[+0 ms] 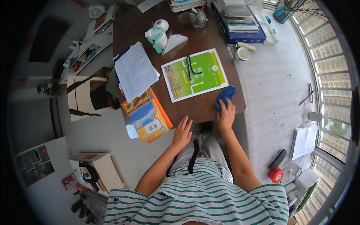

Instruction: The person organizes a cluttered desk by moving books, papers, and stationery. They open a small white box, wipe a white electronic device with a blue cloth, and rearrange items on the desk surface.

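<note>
My right hand [226, 116] is on a blue glasses case [225, 97] at the front right corner of the dark wooden table [197, 112], its fingertips over the near end. My left hand [182, 132] rests its fingers at the table's near edge and holds nothing. Between and beyond the hands lies a green and white book [208, 73], with dark-framed glasses [191, 66] on its cover. To the left, handwritten papers [136, 70] overlap a stack of orange and yellow textbooks [149, 119] that juts over the table edge.
A white and teal cup [160, 40], a folded tissue [175, 42] and a glass jar of pens [198, 20] stand farther back. Books lie on a blue box [244, 38] at the back right, near a small white cup [242, 54] on the sill. A chair [81, 97] stands left.
</note>
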Demonstrator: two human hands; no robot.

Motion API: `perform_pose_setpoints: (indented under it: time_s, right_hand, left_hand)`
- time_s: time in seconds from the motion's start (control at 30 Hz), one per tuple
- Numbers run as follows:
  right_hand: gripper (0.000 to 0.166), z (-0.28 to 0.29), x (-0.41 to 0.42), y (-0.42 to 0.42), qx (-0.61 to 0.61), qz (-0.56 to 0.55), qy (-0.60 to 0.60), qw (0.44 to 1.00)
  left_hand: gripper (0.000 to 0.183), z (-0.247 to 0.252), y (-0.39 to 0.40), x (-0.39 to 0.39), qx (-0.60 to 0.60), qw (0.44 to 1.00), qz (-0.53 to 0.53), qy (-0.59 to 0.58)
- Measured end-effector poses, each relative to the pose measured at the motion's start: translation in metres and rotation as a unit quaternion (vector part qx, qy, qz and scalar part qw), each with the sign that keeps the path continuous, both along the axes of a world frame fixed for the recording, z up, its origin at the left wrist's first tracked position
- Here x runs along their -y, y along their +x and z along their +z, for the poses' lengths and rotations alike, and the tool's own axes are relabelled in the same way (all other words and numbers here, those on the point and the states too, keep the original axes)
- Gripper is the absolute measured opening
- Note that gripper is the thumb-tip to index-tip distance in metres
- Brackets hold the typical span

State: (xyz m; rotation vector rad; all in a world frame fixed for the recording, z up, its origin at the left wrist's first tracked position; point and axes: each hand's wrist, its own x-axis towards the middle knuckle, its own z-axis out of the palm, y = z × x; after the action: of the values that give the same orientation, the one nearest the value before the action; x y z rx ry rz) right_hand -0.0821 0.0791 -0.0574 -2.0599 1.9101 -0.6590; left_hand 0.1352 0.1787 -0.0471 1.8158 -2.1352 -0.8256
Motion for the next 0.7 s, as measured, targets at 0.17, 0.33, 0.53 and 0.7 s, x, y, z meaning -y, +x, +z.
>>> perform_pose_setpoints:
  time_s: [0.17, 0.33, 0.53, 0.7]
  right_hand:
    - [0.044, -0.001, -0.059, 0.072, 0.089, 0.229, 0.03, 0.969]
    - [0.041, 0.004, -0.04, 0.066, 0.115, 0.263, 0.026, 0.958]
    - [0.049, 0.025, -0.02, 0.048, 0.041, -0.064, -0.041, 0.996]
    - [0.056, -0.004, -0.029, 0.106, -0.044, -0.095, 0.035, 0.994]
  left_hand:
    - [0.056, 0.014, 0.019, -0.027, 0.017, 0.997, 0.07, -0.007]
    - [0.056, 0.029, 0.078, -0.037, 0.067, 0.992, 0.082, -0.064]
    - [0.057, -0.008, 0.181, -0.054, 0.051, 0.953, 0.281, -0.105]
    - [0.066, -0.062, 0.252, -0.061, -0.11, 0.925, 0.346, -0.108]
